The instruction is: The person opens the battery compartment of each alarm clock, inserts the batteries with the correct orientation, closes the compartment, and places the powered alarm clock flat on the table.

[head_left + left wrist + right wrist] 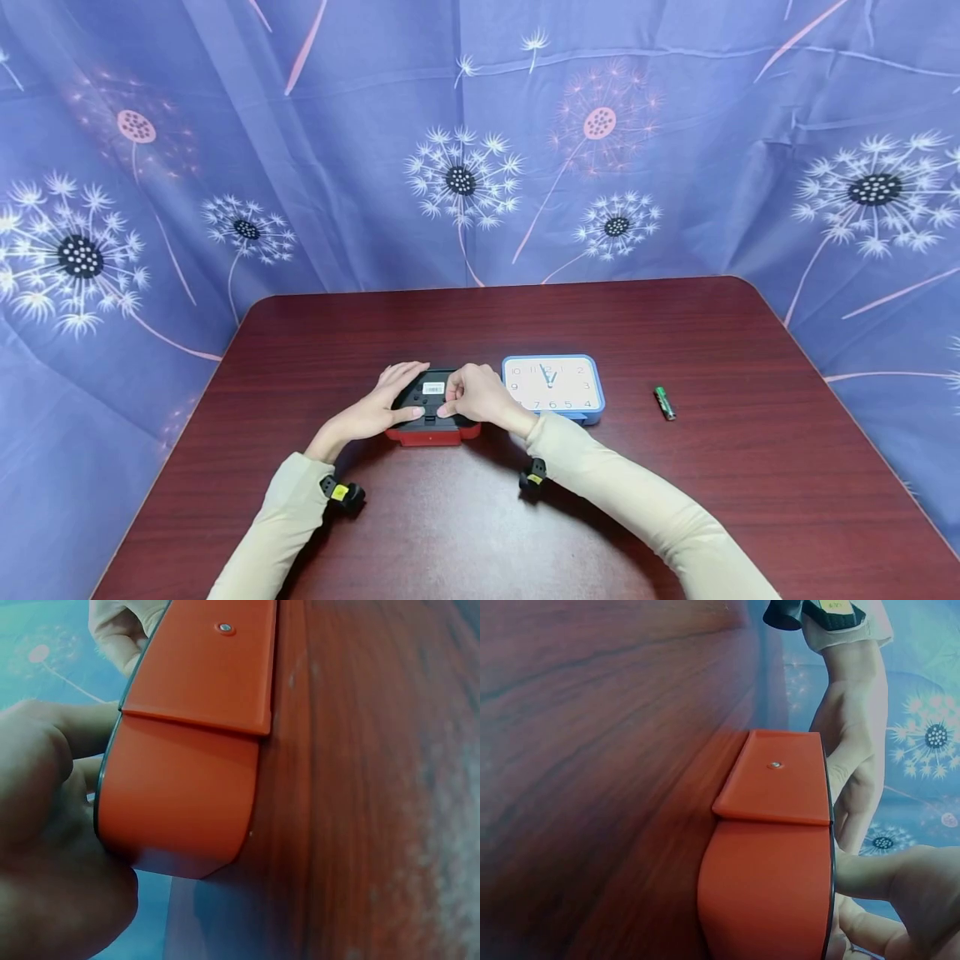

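Observation:
A red clock [430, 437] lies face down on the table, its black back with a white label turned up. My left hand [375, 408] rests over its left side, the fingers stretched toward the far edge and the thumb laid on the back. Over the right part of the back, my right hand [483, 397] has bent fingers, with thumb and fingertips at the back near the middle. I cannot tell whether they pinch something there. Both wrist views show the red casing [187, 787] side-on, with a small screw in its raised panel [780, 780].
Just right of the red clock, a blue clock [551, 383] lies with its white face up, partly covered by the right wrist. Farther right is a green and black battery [664, 403]. A patterned blue curtain [360, 167] hangs behind the dark red wooden table [450, 533].

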